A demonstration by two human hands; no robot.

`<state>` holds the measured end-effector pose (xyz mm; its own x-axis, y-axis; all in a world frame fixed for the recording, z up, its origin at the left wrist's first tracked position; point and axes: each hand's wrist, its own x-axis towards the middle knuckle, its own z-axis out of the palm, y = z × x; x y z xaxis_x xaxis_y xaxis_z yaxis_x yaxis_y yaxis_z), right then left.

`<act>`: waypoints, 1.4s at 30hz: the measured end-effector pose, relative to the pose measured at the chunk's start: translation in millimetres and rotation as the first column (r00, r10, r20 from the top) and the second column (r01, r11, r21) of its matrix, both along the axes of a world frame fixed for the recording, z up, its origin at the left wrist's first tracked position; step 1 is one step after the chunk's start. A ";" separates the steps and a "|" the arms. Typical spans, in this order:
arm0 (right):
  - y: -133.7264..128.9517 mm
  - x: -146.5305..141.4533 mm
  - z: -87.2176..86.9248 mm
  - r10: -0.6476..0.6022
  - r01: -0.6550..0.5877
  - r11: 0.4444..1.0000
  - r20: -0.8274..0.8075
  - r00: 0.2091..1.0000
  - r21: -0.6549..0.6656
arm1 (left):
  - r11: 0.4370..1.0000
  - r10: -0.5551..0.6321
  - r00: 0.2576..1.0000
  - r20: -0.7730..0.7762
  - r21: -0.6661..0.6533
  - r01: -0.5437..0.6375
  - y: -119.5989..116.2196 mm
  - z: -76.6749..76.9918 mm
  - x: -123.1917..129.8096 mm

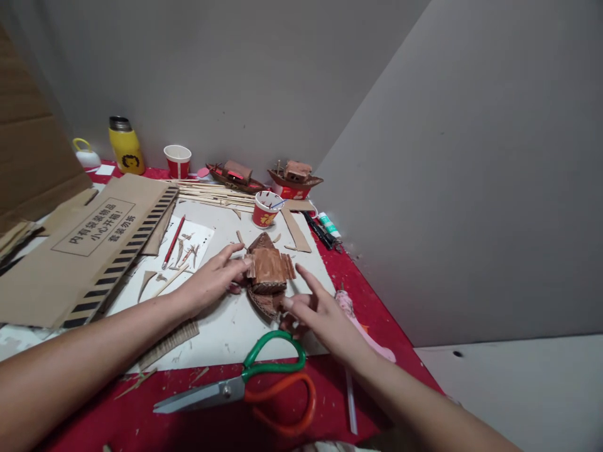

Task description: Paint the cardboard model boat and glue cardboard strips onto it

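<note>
A brown cardboard model boat (269, 267) lies mid-frame, its long axis running up the frame, between the left hand (217, 277), fingers spread at its left edge, and the equally near right hand (325, 314), fingers parted.

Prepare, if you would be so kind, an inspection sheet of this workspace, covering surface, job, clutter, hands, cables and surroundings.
Surface: red table partly covered by a white sheet, strewn with bits.
Job's things: brown model boat, upright on the sheet, a roof over its middle.
Clutter: scissors near the front; red pencil, cardboard scraps, thin sticks; printed cardboard at left.
Grip: left hand at the boat's left side, right hand at its right, finger and thumb spread; firmness of contact cannot be told.
Cables: nothing seen.
Surroundings: grey wall behind; yellow bottle near it.
</note>
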<state>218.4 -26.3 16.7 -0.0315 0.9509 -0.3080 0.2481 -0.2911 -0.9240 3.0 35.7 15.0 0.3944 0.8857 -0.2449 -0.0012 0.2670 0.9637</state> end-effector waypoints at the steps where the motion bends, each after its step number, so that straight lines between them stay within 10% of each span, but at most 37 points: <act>1: -0.1 -4.3 -1.4 -0.015 0.014 0.999 -0.045 0.999 -0.030 | 1.000 0.001 1.000 0.003 -0.002 -0.001 -1.2 -0.5 0.6; 24: -11.6 -8.6 -9.1 -0.089 0.070 0.995 -0.311 0.946 -0.071 | 0.986 0.065 0.971 0.230 -0.166 -0.027 -8.9 -4.2 7.3; 36: -18.5 -28.9 6.1 0.120 -0.138 0.990 -0.348 0.930 -0.028 | 0.943 0.053 0.795 0.604 -0.291 0.159 -30.2 16.2 19.1; 39: -19.3 -18.8 8.5 0.033 -0.015 0.972 -0.074 0.997 0.233 | 0.966 0.141 0.792 0.594 -0.259 0.023 -28.4 18.5 18.4; 42: -22.3 -12.5 11.2 -0.131 -0.105 0.727 0.287 0.949 0.678 | 0.959 0.221 0.812 0.540 -0.272 -0.080 -28.3 18.0 19.9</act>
